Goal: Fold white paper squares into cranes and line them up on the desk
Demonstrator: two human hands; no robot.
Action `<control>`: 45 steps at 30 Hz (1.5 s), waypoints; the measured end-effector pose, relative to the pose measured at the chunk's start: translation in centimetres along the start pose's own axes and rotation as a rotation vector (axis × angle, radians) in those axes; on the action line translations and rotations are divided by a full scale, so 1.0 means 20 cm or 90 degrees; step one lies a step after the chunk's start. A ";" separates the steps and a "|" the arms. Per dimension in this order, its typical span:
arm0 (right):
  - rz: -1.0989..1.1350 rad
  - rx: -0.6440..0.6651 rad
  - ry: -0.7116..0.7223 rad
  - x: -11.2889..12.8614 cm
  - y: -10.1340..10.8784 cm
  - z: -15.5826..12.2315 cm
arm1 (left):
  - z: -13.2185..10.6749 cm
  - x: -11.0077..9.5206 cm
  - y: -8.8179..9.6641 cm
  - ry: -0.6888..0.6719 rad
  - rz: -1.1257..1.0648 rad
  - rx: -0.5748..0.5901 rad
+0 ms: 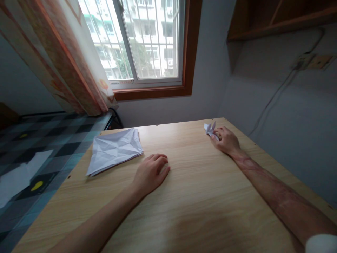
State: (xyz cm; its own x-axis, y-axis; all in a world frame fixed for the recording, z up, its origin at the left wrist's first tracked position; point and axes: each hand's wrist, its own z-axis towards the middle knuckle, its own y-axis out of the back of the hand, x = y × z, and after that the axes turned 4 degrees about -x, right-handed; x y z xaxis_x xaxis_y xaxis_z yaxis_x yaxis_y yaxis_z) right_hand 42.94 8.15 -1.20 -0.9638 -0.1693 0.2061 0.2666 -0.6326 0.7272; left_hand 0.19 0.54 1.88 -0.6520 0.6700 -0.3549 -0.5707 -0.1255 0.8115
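Note:
My right hand (226, 140) reaches to the far right part of the wooden table (195, 196), its fingers pinched on a small folded white paper figure (210, 129) that rests there. My left hand (151, 172) lies palm down near the table's middle, fingers loosely curled and apart, holding nothing. Just left of it sits a stack of creased white paper sheets (114, 149), a short gap away from my fingers.
A bed with a checked blue cover (39, 140) and a white sheet of paper (18, 175) stands to the left. A window (142, 42) and curtain (68, 59) are behind the table; a wall with a cable (276, 95) runs along the right.

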 end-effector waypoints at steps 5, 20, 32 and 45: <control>-0.002 -0.014 -0.006 -0.01 -0.01 0.00 | 0.00 -0.01 0.01 0.000 0.003 0.007; 0.036 -0.070 0.025 0.10 0.07 0.03 | 0.00 0.00 0.00 -0.004 0.009 0.000; 0.301 0.297 0.271 0.73 0.11 -0.24 | -0.01 -0.01 0.00 -0.005 0.009 0.001; 0.312 0.314 0.295 0.71 0.09 -0.23 | 0.09 0.47 0.41 0.215 0.289 0.021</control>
State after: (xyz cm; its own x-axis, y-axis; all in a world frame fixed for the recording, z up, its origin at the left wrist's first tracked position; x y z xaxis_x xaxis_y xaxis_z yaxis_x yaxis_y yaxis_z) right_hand 29.70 1.09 0.02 -0.6148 -0.7007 0.3620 0.5247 -0.0207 0.8511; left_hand -9.72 7.18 6.09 -0.9550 0.2819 -0.0919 -0.1838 -0.3198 0.9295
